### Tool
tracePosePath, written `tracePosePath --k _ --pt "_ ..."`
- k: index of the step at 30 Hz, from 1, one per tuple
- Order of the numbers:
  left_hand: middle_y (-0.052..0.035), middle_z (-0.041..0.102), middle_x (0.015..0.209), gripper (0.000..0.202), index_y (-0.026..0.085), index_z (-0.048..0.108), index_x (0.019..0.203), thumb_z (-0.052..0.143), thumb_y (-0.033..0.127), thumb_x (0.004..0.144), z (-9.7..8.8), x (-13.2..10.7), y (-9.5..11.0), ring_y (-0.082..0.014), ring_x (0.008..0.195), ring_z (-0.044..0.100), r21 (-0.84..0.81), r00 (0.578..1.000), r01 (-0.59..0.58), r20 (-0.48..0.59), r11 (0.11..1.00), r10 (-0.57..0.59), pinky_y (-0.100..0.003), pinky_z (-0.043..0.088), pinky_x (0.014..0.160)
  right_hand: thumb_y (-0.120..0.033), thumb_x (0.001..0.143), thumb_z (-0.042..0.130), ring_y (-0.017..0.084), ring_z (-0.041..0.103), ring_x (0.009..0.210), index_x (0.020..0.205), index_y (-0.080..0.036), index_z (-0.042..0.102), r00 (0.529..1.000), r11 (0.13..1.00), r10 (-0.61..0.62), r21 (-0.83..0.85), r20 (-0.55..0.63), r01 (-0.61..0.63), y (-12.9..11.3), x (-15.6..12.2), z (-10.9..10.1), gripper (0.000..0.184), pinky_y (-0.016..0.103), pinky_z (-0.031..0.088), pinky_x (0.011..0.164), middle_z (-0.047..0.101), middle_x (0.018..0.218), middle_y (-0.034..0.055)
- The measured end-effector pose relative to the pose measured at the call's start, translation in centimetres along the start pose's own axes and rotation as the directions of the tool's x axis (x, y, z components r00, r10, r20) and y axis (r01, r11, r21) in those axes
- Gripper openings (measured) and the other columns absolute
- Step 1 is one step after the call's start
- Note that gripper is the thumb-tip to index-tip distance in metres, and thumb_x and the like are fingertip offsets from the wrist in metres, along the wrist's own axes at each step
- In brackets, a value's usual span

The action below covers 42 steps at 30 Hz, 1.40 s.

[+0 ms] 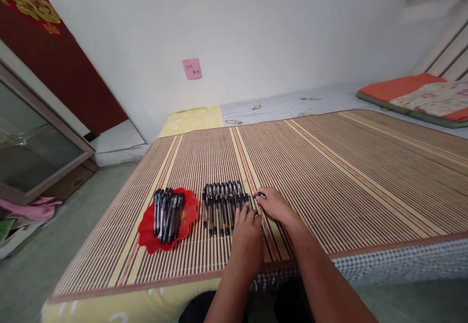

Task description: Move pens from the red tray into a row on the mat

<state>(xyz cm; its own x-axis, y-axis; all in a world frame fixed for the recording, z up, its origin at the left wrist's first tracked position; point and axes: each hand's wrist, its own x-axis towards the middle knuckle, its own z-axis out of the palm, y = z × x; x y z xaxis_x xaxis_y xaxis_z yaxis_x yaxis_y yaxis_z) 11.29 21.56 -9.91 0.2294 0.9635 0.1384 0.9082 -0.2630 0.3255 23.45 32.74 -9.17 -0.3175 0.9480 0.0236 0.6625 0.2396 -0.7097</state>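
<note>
A row of several black pens [219, 205] lies side by side on the striped bamboo mat [329, 167]. My left hand [247, 235] rests palm down at the right end of the row, its fingers curled onto the last pens. My right hand [275, 204] sits just right of it and pinches a small dark pen cap or pen end [261, 195] between thumb and fingers. To the left, a red scalloped plate [186, 216] carries a bunch of several more black pens [167, 212].
The mat covers a bed with a yellow sheet [190, 118] against a white wall bearing a pink note [192, 68]. An orange-edged pillow [417, 94] lies at the far right. A glass door [32, 138] and clutter on the floor [25, 216] are at left.
</note>
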Motion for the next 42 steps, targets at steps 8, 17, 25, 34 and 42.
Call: tracePosePath --k 8,17,25,34,42 --pt "-0.0142 0.057 0.14 0.042 0.01 0.06 0.13 0.061 0.014 0.088 -0.5 0.5 0.9 -0.0344 0.144 0.034 -0.025 0.998 0.063 0.002 0.998 -0.063 -0.055 0.025 0.122 -0.017 0.084 0.054 0.02 0.068 0.083 0.092 -0.016 0.075 1.0 1.0 -0.023 0.008 0.005 0.023 0.3 -0.1 0.1 0.023 0.025 0.043 0.072 0.076 0.091 0.0096" --pt "-0.0171 0.055 0.142 0.046 0.01 0.06 0.128 0.066 0.011 0.083 0.2 0.2 1.2 -0.038 0.145 0.03 -0.113 0.983 0.029 -0.176 0.993 -0.049 -0.059 0.033 0.117 -0.021 0.079 0.06 0.022 0.069 0.088 0.092 -0.017 0.075 0.993 0.912 0.059 0.41 -0.1 -0.013 1.2 0.7 0.5 0.02 0.032 0.05 0.082 0.076 0.092 0.0086" --pt "-0.0096 0.069 0.102 0.018 0.019 0.064 0.108 0.051 0.018 0.096 -0.5 0.0 1.2 -0.0249 0.1 0.063 -0.408 0.861 -0.041 -0.478 0.912 -0.174 -0.045 0.053 0.09 -0.025 0.079 0.07 0.02 0.073 0.085 0.097 -0.018 0.067 0.985 0.166 0.086 0.973 0.146 -0.159 0.4 -0.6 -0.5 0.02 0.029 0.056 0.071 0.076 0.089 0.0089" --pt "-0.0068 0.072 0.092 0.028 0.015 0.067 0.108 0.058 0.035 0.092 -1.5 0.7 1.3 -0.0168 0.079 0.066 -0.939 0.874 -0.007 -0.172 0.343 -0.455 -0.026 0.051 0.071 -0.034 0.084 0.07 0.022 0.071 0.101 0.103 -0.024 0.061 0.971 0.163 -0.11 0.967 0.213 -0.194 -3.1 -2.5 0.2 0.024 0.031 0.057 0.08 0.075 0.107 0.0076" --pt "0.0002 0.065 0.067 0.028 0.014 0.063 0.086 0.074 0.038 0.077 -1.2 0.8 0.2 -0.0098 0.054 0.055 -0.995 0.819 -0.008 -0.062 0.096 -0.57 -0.019 0.044 0.053 -0.036 0.081 0.07 0.016 0.067 0.087 0.103 -0.022 0.067 0.983 0.377 -0.123 0.923 0.135 -0.079 -3.5 -2.4 0.3 0.026 0.027 0.052 0.078 0.071 0.099 0.0036"
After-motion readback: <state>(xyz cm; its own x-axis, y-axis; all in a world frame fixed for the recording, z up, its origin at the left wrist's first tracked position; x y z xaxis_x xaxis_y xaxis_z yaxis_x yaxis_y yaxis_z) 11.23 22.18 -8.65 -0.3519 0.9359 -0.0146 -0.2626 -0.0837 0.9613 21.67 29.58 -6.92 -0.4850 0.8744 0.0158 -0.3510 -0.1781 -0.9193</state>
